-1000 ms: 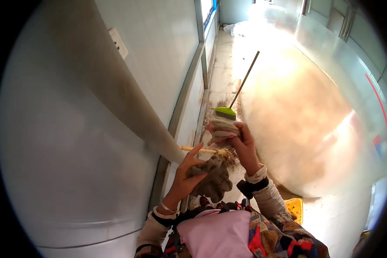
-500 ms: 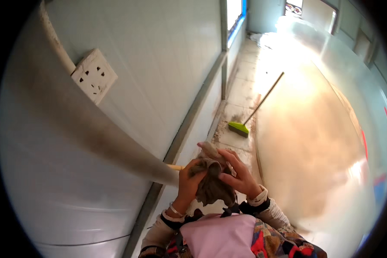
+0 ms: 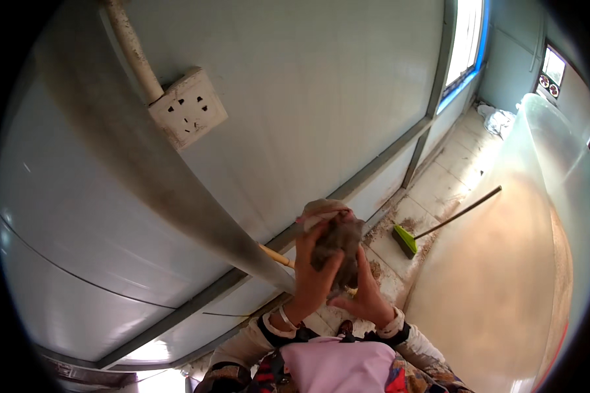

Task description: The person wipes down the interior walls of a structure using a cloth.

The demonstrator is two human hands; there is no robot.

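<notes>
A crumpled, soiled rag (image 3: 342, 239), grey-brown with paler pinkish folds at the top, is bunched up between my two hands in front of my chest. My left hand (image 3: 313, 272) is closed round its left side, with the thumb across the front. On the lower right, my right hand (image 3: 367, 298) presses against the hanging part, its fingers partly hidden behind the cloth. Some of the rag is blurred.
A grey post (image 3: 177, 190) slants past on my left, near a wall socket (image 3: 189, 108). Ahead on the dusty tiles rests a green broom (image 3: 405, 241), its handle leaning right towards a large translucent plastic sheet (image 3: 498, 262). A window (image 3: 464, 42) is set in the wall.
My view has swung left, so the broom and sheet appear further right. Both hands have risen slightly with the rag, and the right hand has shifted from its top to its lower side.
</notes>
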